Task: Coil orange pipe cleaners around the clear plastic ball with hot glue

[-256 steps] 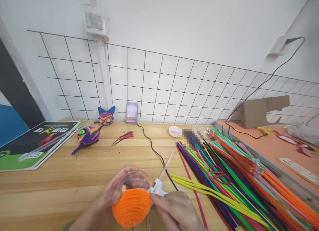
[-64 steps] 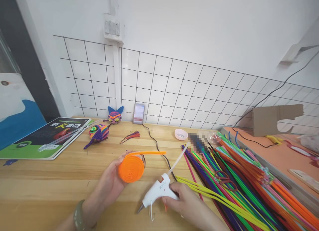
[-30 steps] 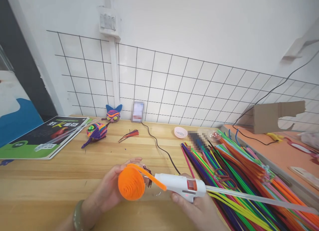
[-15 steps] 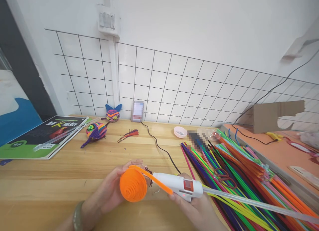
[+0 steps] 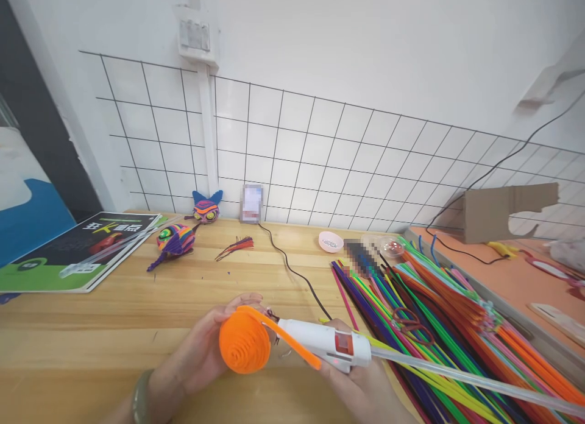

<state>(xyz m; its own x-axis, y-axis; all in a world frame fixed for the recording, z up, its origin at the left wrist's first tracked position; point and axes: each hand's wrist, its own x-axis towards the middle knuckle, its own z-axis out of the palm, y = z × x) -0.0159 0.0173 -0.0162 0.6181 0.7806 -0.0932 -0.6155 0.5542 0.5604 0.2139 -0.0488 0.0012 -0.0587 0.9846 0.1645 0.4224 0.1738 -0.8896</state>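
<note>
My left hand point(image 5: 210, 345) is closed around an orange coil wound from pipe cleaner point(image 5: 244, 342), its ringed, cone-like face turned toward me. From the coil's top a loose orange end slants down to the right, in front of the glue gun. My right hand point(image 5: 361, 375) grips a white hot glue gun point(image 5: 315, 339) with a red window and a small glowing light. The gun's nozzle points left, close behind the coil; whether it touches is hidden. A long clear glue stick point(image 5: 457, 375) sticks out of the gun's rear.
Colourful pipe cleaners point(image 5: 439, 326) with red-handled scissors point(image 5: 414, 326) cover the right side. Behind stand a pink bowl point(image 5: 331, 242) and a phone point(image 5: 251, 203). Two striped yarn-like figures, one a fish shape point(image 5: 177, 238), sit left near a magazine point(image 5: 91, 247). A black cord point(image 5: 292, 268) crosses the table.
The glue gun has shifted very slightly left, toward the coil. The loose orange end hangs a little lower and farther right. Both hands keep their hold.
</note>
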